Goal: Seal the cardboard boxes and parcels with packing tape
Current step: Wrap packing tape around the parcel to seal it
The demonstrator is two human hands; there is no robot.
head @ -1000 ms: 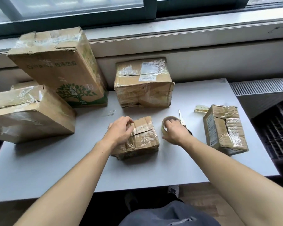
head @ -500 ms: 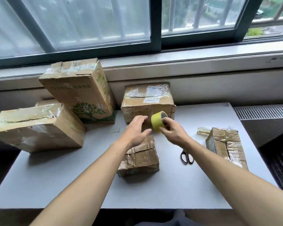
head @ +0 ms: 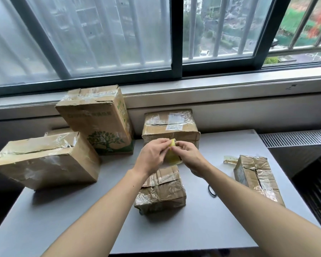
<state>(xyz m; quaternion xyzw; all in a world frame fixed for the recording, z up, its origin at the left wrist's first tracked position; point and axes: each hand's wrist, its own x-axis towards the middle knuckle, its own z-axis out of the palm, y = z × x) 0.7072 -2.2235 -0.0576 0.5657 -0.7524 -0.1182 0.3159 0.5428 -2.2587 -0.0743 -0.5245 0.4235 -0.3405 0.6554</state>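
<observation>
Both grips pinch one yellow roll of packing tape (head: 172,157). The left hand (head: 153,154) and right hand (head: 188,157) meet fingertip to fingertip at its upper rim and hold it off the grey tabletop (head: 202,230), above the far end of a small crumpled cardboard box wrapped in clear tape (head: 161,190). Open tabletop lies in front of this box up to the near edge, and on both its sides. Five cardboard boxes show plainly:
- the small crumpled one
- a small taped box (head: 258,180) near the right edge
- a white-labelled box (head: 171,127) along the back edge
- a tall box printed with a green tree (head: 98,119), also along the back edge
- a large flat box (head: 43,160) jutting past the left edge

There is one clear tape scrap (head: 230,159), and one black scissor handle (head: 211,190) shows beside the right forearm.
</observation>
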